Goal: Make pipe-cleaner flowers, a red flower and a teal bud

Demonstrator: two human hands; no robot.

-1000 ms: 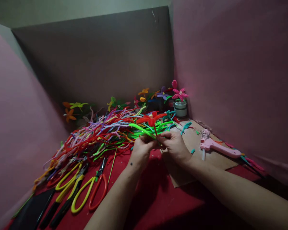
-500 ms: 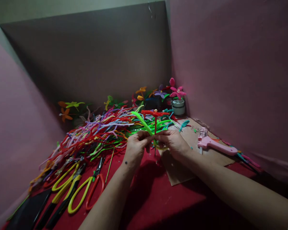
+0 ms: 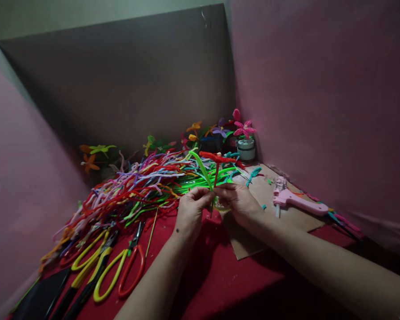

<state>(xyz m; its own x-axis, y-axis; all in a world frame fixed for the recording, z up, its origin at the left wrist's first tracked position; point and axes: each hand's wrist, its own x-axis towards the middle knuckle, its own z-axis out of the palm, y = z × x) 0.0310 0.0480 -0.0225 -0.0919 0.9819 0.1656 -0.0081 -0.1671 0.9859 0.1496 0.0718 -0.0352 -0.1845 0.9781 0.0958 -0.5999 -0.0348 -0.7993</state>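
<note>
Both my hands meet over the front of the table, fingertips almost touching. My left hand is closed in a pinch around the lower stem of a red pipe-cleaner flower. At the same spot my right hand pinches the stem from the other side. A bright green pipe-cleaner leaf rises beside the stem, its base between my fingertips. The flower faces up with a pale centre, and the stem's dark end pokes out below my fingers. Exactly which fingers press on the leaf is hidden.
A heap of coloured pipe cleaners lies behind my left hand. Pliers and scissors rest at the left on the red cloth. At the right, a pink glue gun lies on cardboard. Finished flowers stand behind.
The red flower and its stem have tilted slightly to the right at the top. The green leaf stands a little more upright, and my fingers have shifted slightly around the stem.
</note>
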